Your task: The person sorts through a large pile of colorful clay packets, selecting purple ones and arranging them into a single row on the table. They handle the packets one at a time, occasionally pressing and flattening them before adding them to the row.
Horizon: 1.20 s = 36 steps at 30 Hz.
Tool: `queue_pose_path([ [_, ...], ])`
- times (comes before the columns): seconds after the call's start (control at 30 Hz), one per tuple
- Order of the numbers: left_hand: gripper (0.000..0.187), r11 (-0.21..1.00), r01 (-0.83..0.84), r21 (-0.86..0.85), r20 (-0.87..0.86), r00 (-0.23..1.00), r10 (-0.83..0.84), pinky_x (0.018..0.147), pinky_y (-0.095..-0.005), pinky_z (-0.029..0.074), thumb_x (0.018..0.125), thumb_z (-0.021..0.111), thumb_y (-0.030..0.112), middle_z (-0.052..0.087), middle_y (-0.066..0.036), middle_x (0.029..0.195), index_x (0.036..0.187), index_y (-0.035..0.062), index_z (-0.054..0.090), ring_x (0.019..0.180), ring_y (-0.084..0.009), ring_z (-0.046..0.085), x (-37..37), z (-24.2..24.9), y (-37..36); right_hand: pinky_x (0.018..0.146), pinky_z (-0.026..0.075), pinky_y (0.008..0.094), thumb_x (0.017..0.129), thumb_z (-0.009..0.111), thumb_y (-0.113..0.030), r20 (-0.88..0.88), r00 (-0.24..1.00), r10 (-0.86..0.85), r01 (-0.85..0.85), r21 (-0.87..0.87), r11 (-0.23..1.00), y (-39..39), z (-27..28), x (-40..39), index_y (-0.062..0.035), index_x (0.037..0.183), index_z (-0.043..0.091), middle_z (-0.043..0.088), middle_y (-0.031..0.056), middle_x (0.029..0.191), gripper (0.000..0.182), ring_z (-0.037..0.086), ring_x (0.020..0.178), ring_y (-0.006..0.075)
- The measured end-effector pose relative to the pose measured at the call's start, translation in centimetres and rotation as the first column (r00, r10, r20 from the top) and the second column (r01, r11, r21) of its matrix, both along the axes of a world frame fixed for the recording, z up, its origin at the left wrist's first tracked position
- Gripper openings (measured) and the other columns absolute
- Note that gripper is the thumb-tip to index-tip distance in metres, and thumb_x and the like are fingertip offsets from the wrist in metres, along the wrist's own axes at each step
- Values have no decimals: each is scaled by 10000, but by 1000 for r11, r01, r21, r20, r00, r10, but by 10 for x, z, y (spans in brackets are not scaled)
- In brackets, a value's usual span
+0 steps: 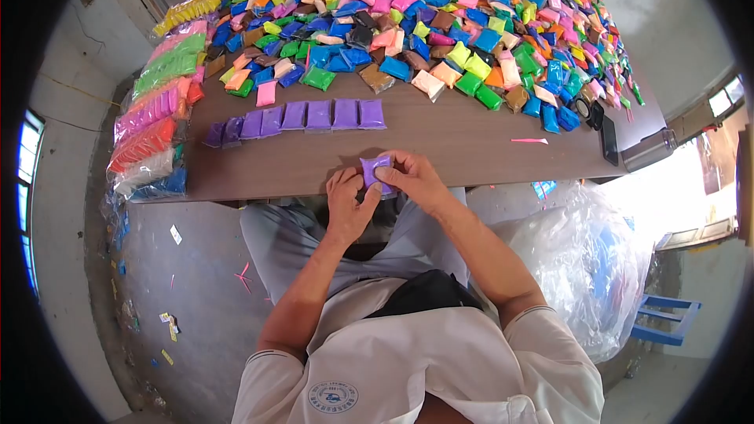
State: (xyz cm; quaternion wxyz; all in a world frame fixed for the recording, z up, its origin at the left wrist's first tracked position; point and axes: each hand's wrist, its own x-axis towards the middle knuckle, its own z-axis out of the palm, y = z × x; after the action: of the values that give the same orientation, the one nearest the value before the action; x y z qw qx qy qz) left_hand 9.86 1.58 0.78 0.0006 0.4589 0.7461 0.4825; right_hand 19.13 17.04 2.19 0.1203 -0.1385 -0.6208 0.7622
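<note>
A small purple plastic packet (375, 165), puffy and soft-looking, is pinched between both hands just above the table's near edge. My left hand (348, 198) grips its left and lower side, with the fingers curled and the thumb pressed at the bottom. On the right side, my right hand (416, 180) has its thumb lying across the packet's front and its fingers behind the upper edge. Beyond the hands, several matching purple packets (318, 115) lie in a slightly slanting row on the brown table (275, 166).
A large heap of multicoloured packets (440, 39) covers the far side. Bundles of packets sorted by colour (161, 102) line the left edge. At right are a pink tool (529, 140), a phone (609, 145) and a dark cup (650, 149). Clear plastic sheeting (577, 259) bulges below.
</note>
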Motion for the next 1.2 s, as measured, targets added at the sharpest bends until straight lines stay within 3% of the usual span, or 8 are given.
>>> queue_pose_path([
  [0.33,326,994,70,-79,-32,997,-73,972,-447,352,943,602,342,608,-120,1058,953,22,663,1074,-333,525,-2,1,-6,699,495,238,911,712,-146,0,1000,-18,18,-4,1000,-1,1,2,13,1098,692,677,9,908,246,585,790,59],
  [0.63,353,990,80,-120,-74,993,-89,979,-455,349,975,565,361,601,-134,1055,961,19,650,1068,-348,520,-3,2,-7,748,515,251,903,730,-174,90,996,19,-30,122,992,2,-1,1,5,1107,701,697,20,925,273,613,839,76],
  [0.73,359,993,79,-90,-33,996,-82,978,-461,350,988,546,360,597,-145,1055,954,15,640,1059,-358,517,-1,1,-6,744,515,250,909,720,-163,48,999,26,-30,75,997,1,-1,1,6,1154,676,693,24,956,301,611,830,73],
  [0.83,362,991,74,-107,-24,997,-77,976,-463,353,995,532,358,595,-151,1050,960,12,636,1045,-364,518,-3,0,-6,752,519,258,919,704,-163,36,992,120,-124,152,981,8,-1,3,2,1216,636,687,31,1007,347,612,842,73],
  [0.93,319,993,31,-117,-46,998,-37,980,-459,358,986,543,314,611,-142,1059,961,9,636,1045,-358,531,0,-6,-6,744,524,285,928,696,-185,9,997,82,-83,158,984,8,1,5,2,1251,604,677,37,1025,384,617,839,91],
  [1.03,247,999,-8,-51,-67,998,4,982,-446,371,965,560,238,639,-123,1103,922,6,634,1065,-342,552,2,-5,-2,731,526,311,923,689,-181,103,984,-144,119,213,970,12,12,2,1,1240,608,684,56,976,374,625,833,115],
  [1.13,160,1000,-15,-14,-135,991,13,995,-441,377,903,599,152,658,-93,1122,854,4,637,1087,-321,564,6,-5,-2,714,526,322,906,684,-158,-53,939,-341,335,374,865,54,4,-19,-15,1249,603,688,90,931,381,633,811,137],
  [1.2,123,1000,-19,-9,-176,984,17,1001,-442,378,861,627,117,662,-80,1123,810,6,636,1094,-310,567,7,-6,-2,725,507,279,910,678,-114,-41,938,-345,325,452,831,75,17,-31,3,1262,588,672,74,962,383,608,846,103],
])
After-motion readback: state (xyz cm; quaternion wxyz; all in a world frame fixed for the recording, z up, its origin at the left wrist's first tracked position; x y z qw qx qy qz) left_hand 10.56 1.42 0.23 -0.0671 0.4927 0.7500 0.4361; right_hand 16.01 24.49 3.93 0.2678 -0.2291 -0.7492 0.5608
